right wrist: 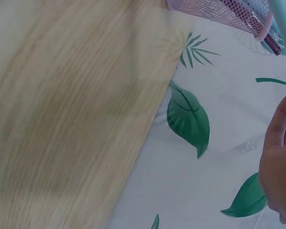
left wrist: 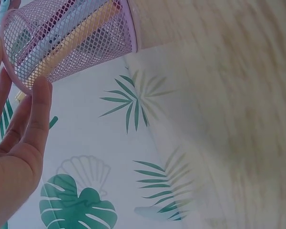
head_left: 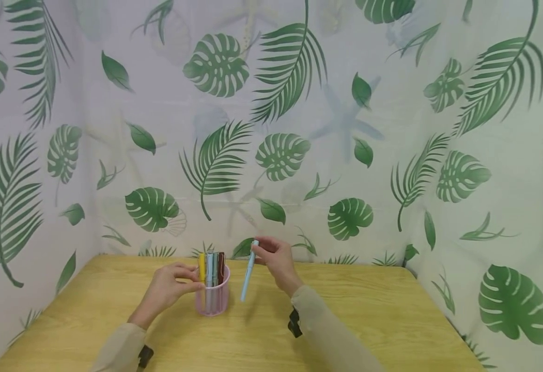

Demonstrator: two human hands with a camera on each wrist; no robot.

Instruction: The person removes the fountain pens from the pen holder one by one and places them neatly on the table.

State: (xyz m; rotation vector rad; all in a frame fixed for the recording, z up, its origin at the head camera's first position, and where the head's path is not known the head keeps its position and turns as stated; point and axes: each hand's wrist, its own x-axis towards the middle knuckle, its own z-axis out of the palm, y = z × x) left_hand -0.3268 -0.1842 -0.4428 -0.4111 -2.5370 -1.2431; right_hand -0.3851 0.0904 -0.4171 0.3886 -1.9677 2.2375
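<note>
A pink mesh pen holder (head_left: pixel 211 307) stands upright on the table. Several pens are in it, among them a yellow pen (head_left: pixel 202 266), a light blue pen (head_left: pixel 209 269) and a dark red pen (head_left: pixel 221 269). My left hand (head_left: pixel 168 285) grips the holder's rim from the left, with thumb and fingers around it; the left wrist view shows the fingertips (left wrist: pixel 42 90) at the rim. To the right of the holder, my right hand (head_left: pixel 277 260) pinches another light blue pen (head_left: pixel 248 276) near its top end. That pen slants downward, apart from the holder.
The wood-grain table (head_left: pixel 369 315) reaches back to a white curtain (head_left: pixel 308 206) printed with green leaves, which also encloses the left and right sides. A dark wrist device (head_left: pixel 294 323) sits at each sleeve.
</note>
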